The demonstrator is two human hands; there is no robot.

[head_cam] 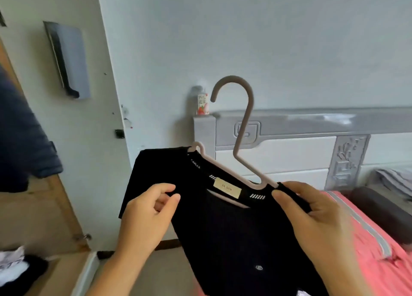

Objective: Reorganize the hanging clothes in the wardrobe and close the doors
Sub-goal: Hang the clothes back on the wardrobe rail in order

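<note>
A black T-shirt (234,233) with a beige neck label hangs on a pale pink hanger (244,122) in front of me, the hook pointing up. My left hand (149,215) pinches the shirt's front collar at the left. My right hand (321,217) pinches the collar and shoulder at the right, by the hanger's arm. A brown wooden wardrobe door (38,208) with a metal knob stands open at the lower left, and a dark blue garment (20,135) hangs at the left edge.
A bed with a pink sheet (374,235) and a grey-and-white headboard (296,148) fills the right. A small carton (202,105) stands on the headboard post. A grey wall holder (69,59) hangs on the left wall. Clothes (15,266) lie at the bottom left.
</note>
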